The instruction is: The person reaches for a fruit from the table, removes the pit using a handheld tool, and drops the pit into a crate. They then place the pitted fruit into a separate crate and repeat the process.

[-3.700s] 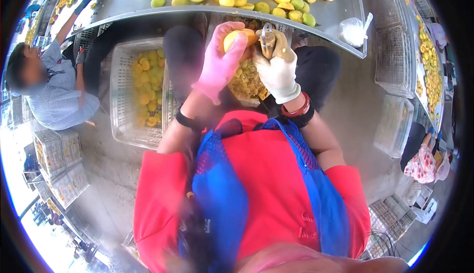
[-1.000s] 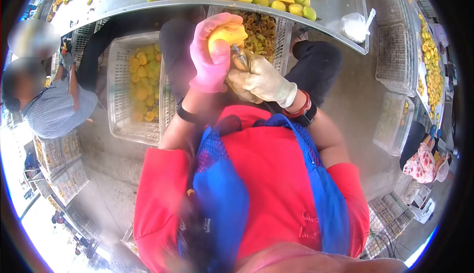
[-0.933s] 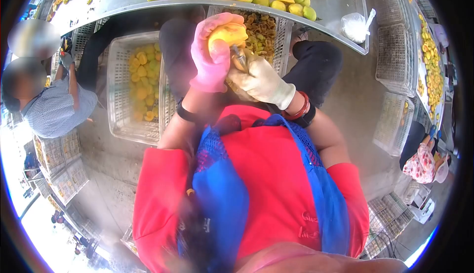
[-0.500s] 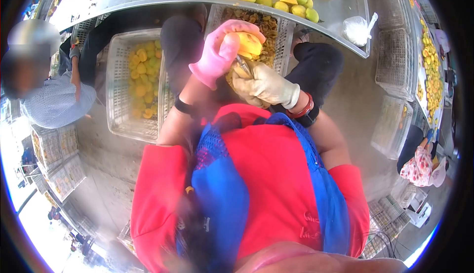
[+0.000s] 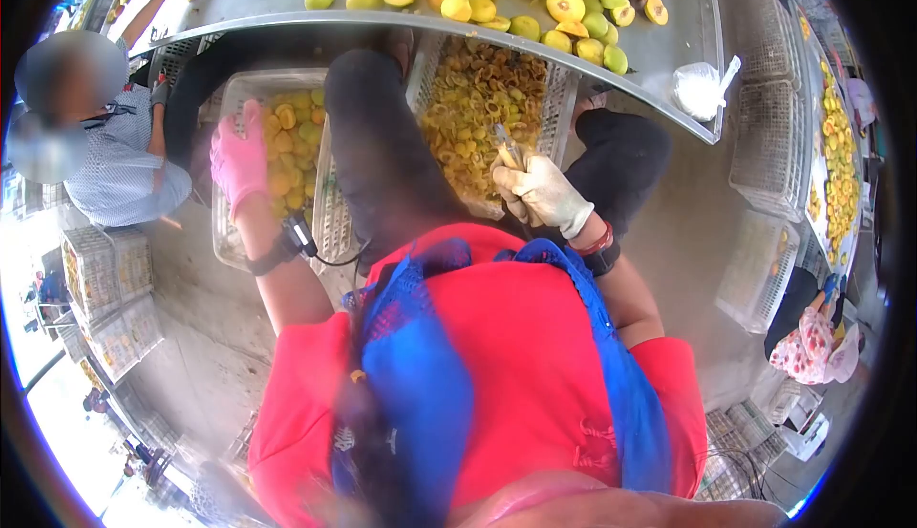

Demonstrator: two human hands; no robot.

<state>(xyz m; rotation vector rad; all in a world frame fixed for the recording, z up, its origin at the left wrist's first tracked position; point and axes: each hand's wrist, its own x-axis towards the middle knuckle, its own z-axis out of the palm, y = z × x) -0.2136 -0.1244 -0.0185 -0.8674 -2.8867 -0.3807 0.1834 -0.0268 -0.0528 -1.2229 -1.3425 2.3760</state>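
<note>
My left hand (image 5: 239, 158), in a pink glove, is over the left side of a white plastic crate (image 5: 227, 232). Its fingers are apart and no fruit shows in it. Yellow peach halves (image 5: 291, 151) fill that crate beside the hand. My right hand (image 5: 543, 192), in an off-white glove, grips a short pitting knife (image 5: 508, 149) with a metal tip that points up and away from me. Under the tip, between my knees, a second crate (image 5: 557, 113) holds a heap of brownish-yellow fruit scraps (image 5: 473, 98).
Ahead is a metal table (image 5: 277, 36) with whole and halved yellow-green peaches (image 5: 565, 5) and a knotted white plastic bag (image 5: 697, 89) at its corner. Crates (image 5: 764, 137) stand at the right. One co-worker (image 5: 124, 165) sits at left, another (image 5: 810, 342) at far right.
My left hand has moved from in front of me to the left crate, and the peach half it held is gone from it. My right hand has shifted slightly right, still gripping the knife.
</note>
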